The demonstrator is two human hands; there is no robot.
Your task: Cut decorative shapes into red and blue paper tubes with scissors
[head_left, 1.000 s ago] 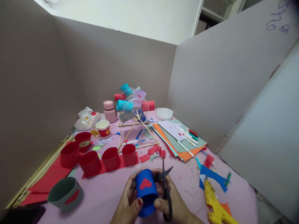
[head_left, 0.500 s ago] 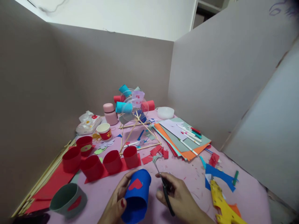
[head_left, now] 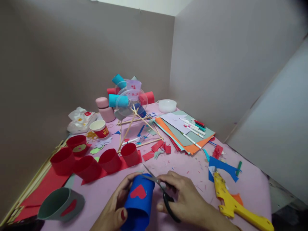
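Note:
My left hand (head_left: pixel 117 203) wraps around a blue paper tube (head_left: pixel 141 205) from its left side. A red paper heart (head_left: pixel 138 192) is on the tube's upper face, and the tube's open end tilts toward me. In my right hand (head_left: pixel 184 195) is a pair of scissors (head_left: pixel 166 195) with black handles. Their blades are parted and lie at the far rim of the tube; whether paper is between them I cannot tell. Left of my hands stand several red paper cups (head_left: pixel 109 162) on red strips and a grey-green paper cup (head_left: pixel 61 205) with a red patch.
A stick frame (head_left: pixel 130 131) carries a wheel (head_left: pixel 131 102) with coloured paper tubes. Coloured sheets (head_left: pixel 194 148) with markers (head_left: pixel 192 128) lie at right. A yellow glue gun (head_left: pixel 226 199) rests near the right edge, beside blue paper (head_left: pixel 223 166). Red scraps (head_left: pixel 157 146) lie mid-table.
The scissors have swung left, their blades opening at the tube's far rim. A grey-green scrap that was at the blades now lies among the red scraps. My view has tilted down.

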